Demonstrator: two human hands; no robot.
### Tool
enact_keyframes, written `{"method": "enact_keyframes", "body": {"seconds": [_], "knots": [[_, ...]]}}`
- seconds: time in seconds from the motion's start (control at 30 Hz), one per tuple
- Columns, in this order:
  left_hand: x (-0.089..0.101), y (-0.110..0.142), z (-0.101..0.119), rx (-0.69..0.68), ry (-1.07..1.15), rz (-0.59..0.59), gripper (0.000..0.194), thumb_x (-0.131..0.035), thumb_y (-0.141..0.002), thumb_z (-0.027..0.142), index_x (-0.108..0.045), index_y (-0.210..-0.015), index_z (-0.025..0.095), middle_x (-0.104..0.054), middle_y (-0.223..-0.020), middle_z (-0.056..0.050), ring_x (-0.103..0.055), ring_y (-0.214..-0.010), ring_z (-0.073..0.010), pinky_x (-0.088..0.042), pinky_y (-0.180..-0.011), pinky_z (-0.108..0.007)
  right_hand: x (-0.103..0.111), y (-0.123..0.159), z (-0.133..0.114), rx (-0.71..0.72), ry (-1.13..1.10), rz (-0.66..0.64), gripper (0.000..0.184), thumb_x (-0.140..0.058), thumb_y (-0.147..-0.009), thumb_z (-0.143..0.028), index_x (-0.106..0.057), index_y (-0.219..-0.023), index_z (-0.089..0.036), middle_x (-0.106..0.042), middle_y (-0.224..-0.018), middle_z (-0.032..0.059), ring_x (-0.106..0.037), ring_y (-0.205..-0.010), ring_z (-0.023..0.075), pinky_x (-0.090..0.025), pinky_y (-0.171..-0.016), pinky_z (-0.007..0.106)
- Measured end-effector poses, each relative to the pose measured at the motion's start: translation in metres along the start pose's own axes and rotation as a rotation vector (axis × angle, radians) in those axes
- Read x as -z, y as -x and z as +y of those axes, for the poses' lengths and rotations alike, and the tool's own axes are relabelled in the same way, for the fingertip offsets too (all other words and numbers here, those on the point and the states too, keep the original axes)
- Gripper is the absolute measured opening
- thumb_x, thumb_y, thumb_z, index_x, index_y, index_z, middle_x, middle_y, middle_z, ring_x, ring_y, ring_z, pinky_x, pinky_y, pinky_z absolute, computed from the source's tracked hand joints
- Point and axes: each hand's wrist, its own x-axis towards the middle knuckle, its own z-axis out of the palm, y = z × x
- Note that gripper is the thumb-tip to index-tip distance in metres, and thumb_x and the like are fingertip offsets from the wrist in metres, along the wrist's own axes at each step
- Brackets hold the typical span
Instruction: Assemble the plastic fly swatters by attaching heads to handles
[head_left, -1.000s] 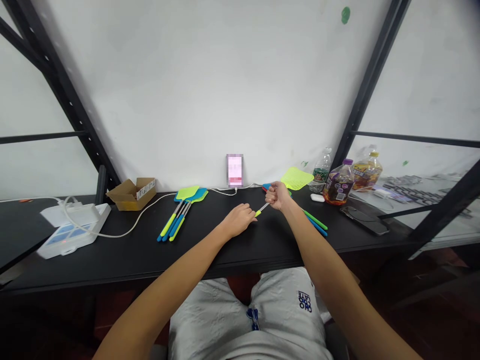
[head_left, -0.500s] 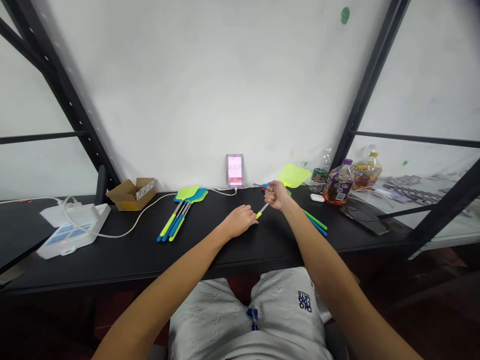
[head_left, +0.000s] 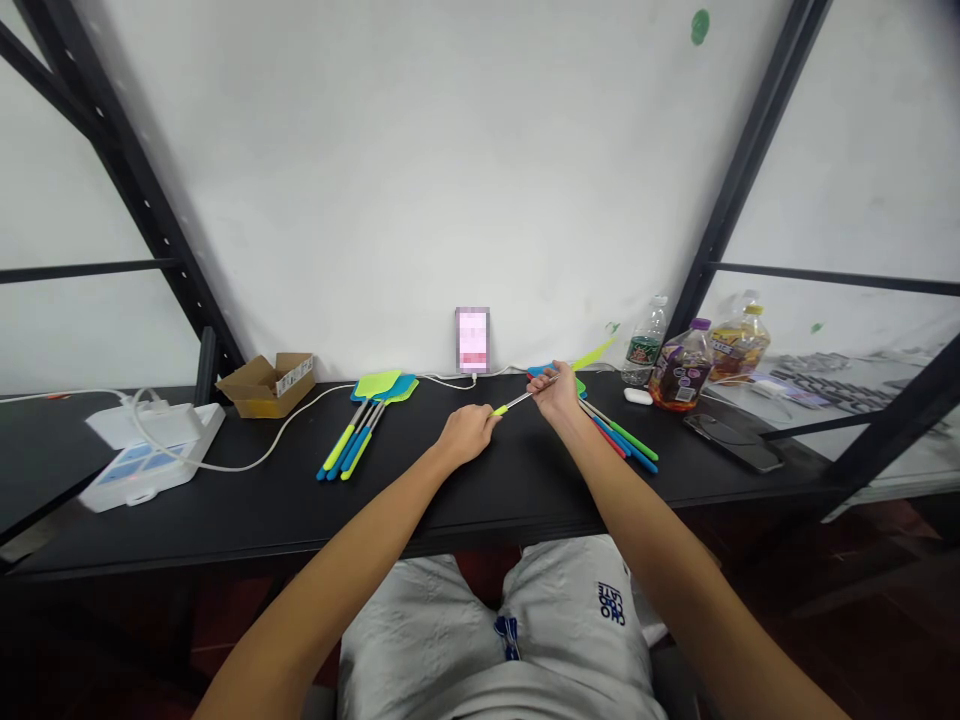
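My left hand is closed round the yellow-green handle of a telescopic fly swatter. Higher up its metal rod, near the swatter's head, my right hand is closed too. The yellow-green head slants up to the right and is seen nearly edge-on. Beneath and beside my right forearm lie more swatters with green, blue and red handles; my hand and arm hide part of them. To the left rests a pile of several yellow-green and blue swatters, heads toward the wall.
A phone leans on the wall with a white cable. At left are an open cardboard box and a white power strip. At right stand a water bottle, a purple-capped bottle, a white earphone case and a dark phone.
The swatter's head has turned from nearly face-on to edge-on. My left hand has moved left and slightly up, and more of the metal rod shows between my hands.
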Motion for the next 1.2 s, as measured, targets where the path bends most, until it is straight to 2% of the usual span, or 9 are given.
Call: {"method": "enact_keyframes", "body": {"seconds": [0.17, 0.47, 0.57, 0.67, 0.77, 0.9, 1.0, 1.1, 1.2], "knots": [[-0.001, -0.001, 0.0, 0.033, 0.006, -0.009, 0.034, -0.035, -0.098, 0.04, -0.059, -0.087, 0.019, -0.068, -0.084, -0.007, -0.063, -0.078, -0.0195, -0.04, -0.065, -0.028, -0.003, -0.003, 0.008, 0.149, 0.012, 0.097, 0.025, -0.031, -0.098, -0.034, -0.036, -0.076, -0.023, -0.039, -0.052, -0.0062, -0.046, -0.045, 0.0093, -0.044, -0.047, 0.021], [0.001, 0.0, -0.005, 0.049, 0.063, -0.035, 0.036, -0.036, -0.098, 0.042, -0.06, -0.084, 0.019, -0.068, -0.081, -0.008, -0.063, -0.076, -0.0197, -0.038, -0.064, -0.028, 0.008, -0.015, -0.005, 0.327, 0.055, 0.177, 0.032, -0.026, -0.101, -0.041, -0.033, -0.075, -0.024, -0.028, -0.046, -0.0102, -0.027, -0.034, 0.0067, -0.028, -0.034, 0.019], [0.002, 0.001, -0.01, 0.106, 0.079, 0.002, 0.035, -0.036, -0.098, 0.041, -0.059, -0.082, 0.019, -0.067, -0.08, -0.007, -0.063, -0.075, -0.0196, -0.036, -0.063, -0.028, 0.01, -0.013, -0.011, 0.306, 0.097, 0.167, 0.032, -0.027, -0.101, -0.041, -0.035, -0.075, -0.023, -0.021, -0.045, -0.0113, -0.02, -0.033, 0.0061, -0.022, -0.032, 0.018], [0.003, 0.0, -0.014, 0.138, 0.11, 0.047, 0.034, -0.036, -0.098, 0.039, -0.058, -0.081, 0.019, -0.066, -0.079, -0.007, -0.061, -0.073, -0.0186, -0.035, -0.063, -0.027, 0.008, -0.007, -0.012, 0.198, 0.15, 0.061, 0.031, -0.03, -0.101, -0.035, -0.038, -0.075, -0.022, -0.017, -0.045, -0.0118, -0.014, -0.033, 0.0051, -0.015, -0.031, 0.017], [0.004, -0.001, -0.016, 0.166, 0.133, 0.093, 0.034, -0.036, -0.098, 0.038, -0.056, -0.08, 0.019, -0.066, -0.078, -0.006, -0.06, -0.072, -0.0183, -0.034, -0.062, -0.027, 0.004, 0.001, -0.008, 0.086, 0.273, -0.147, 0.029, -0.041, -0.098, -0.034, -0.04, -0.073, -0.021, -0.017, -0.047, -0.0118, -0.012, -0.034, 0.0038, -0.011, -0.031, 0.016], [0.006, -0.002, -0.02, 0.239, 0.142, 0.169, 0.031, -0.036, -0.098, 0.037, -0.056, -0.082, 0.019, -0.066, -0.079, -0.007, -0.061, -0.075, -0.0191, -0.034, -0.063, -0.028, 0.003, 0.007, -0.003, -0.083, 0.538, -0.397, 0.029, -0.05, -0.094, -0.036, -0.043, -0.071, -0.02, -0.021, -0.048, -0.0112, -0.014, -0.034, 0.0032, -0.012, -0.032, 0.015], [0.01, -0.003, -0.023, 0.31, 0.142, 0.247, 0.031, -0.034, -0.098, 0.037, -0.055, -0.085, 0.019, -0.066, -0.081, -0.008, -0.061, -0.077, -0.0202, -0.035, -0.066, -0.029, 0.007, 0.009, -0.002, -0.209, 0.766, -0.472, 0.032, -0.047, -0.094, -0.038, -0.043, -0.069, -0.019, -0.024, -0.047, -0.0102, -0.016, -0.034, 0.0036, -0.012, -0.031, 0.015], [0.013, -0.005, -0.029, 0.398, 0.146, 0.35, 0.03, -0.03, -0.099, 0.036, -0.053, -0.087, 0.02, -0.065, -0.083, -0.009, -0.061, -0.079, -0.0214, -0.036, -0.068, -0.031, 0.012, 0.012, 0.002, -0.233, 1.046, -0.524, 0.034, -0.049, -0.093, -0.04, -0.043, -0.066, -0.019, -0.026, -0.047, -0.0094, -0.018, -0.034, 0.0037, -0.012, -0.031, 0.016], [0.013, -0.007, -0.034, 0.481, 0.182, 0.453, 0.028, -0.028, -0.1, 0.033, -0.05, -0.089, 0.02, -0.064, -0.084, -0.009, -0.06, -0.08, -0.0213, -0.038, -0.069, -0.031, 0.016, 0.016, 0.009, -0.217, 1.338, -0.663, 0.039, -0.054, -0.09, -0.044, -0.042, -0.063, -0.019, -0.027, -0.044, -0.0085, -0.022, -0.034, 0.004, -0.015, -0.032, 0.016]]}}
